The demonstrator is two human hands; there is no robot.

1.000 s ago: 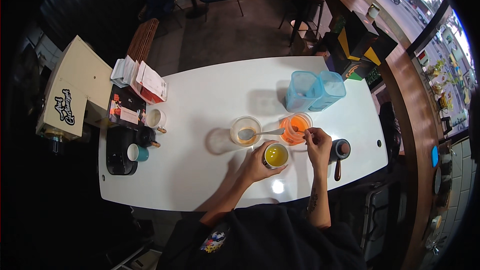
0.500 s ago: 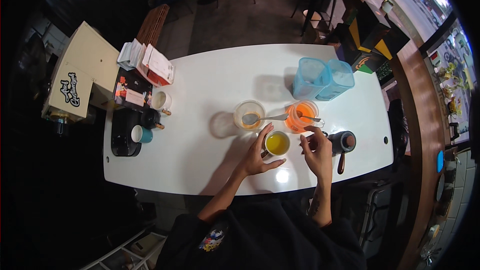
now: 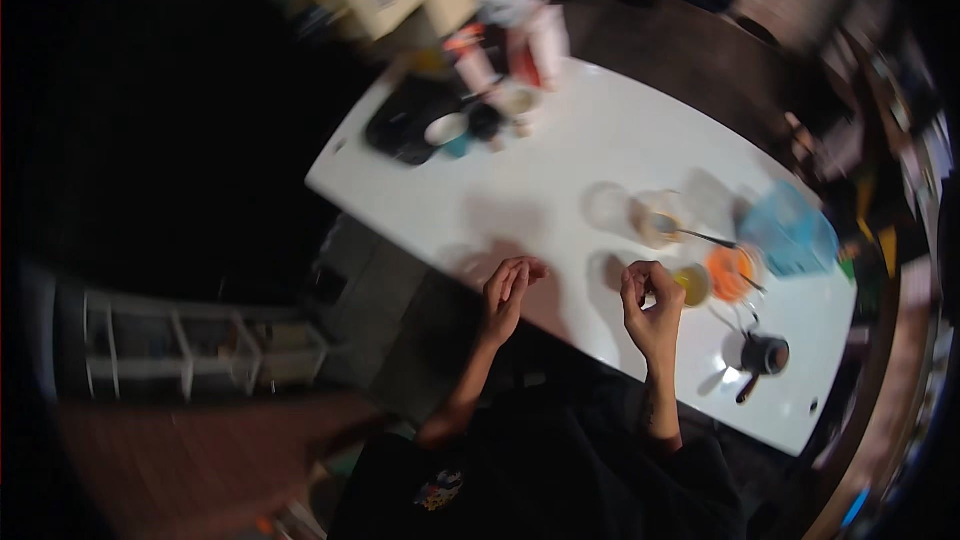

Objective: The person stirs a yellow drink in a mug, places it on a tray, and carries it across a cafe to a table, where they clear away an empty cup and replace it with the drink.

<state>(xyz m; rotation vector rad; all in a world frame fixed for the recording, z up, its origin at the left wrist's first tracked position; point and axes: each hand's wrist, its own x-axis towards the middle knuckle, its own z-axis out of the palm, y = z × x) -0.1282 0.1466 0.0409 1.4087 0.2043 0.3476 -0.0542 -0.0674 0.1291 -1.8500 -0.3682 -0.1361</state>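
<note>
Over the table's front edge, my left hand (image 3: 510, 292) is raised with loosely bent, outstretched fingers and holds nothing I can see. To its right, my right hand (image 3: 655, 308) has its fingers curled toward the thumb, with no object showing in it. Just beyond that hand is a cup of yellow-green liquid (image 3: 692, 284), partly covered by the fingers. A clear jug of orange liquid (image 3: 730, 274) stands right of the cup, a spoon in it. Behind the cup, a clear container (image 3: 657, 227) has a spoon lying across its rim. Motion blurs the view.
A dark wooden-handled pot (image 3: 766, 354) stands at the right of the white table (image 3: 560, 170). Blue clear pitchers (image 3: 790, 230) are behind the jug. A teal cup (image 3: 450, 135), other cups and a black tray (image 3: 405, 120) are far left. White shelving (image 3: 190, 350) stands lower left.
The view has swung left, so the table appears tilted and shifted right. My left hand has come away from the cup of yellow-green liquid, which stays on the table.
</note>
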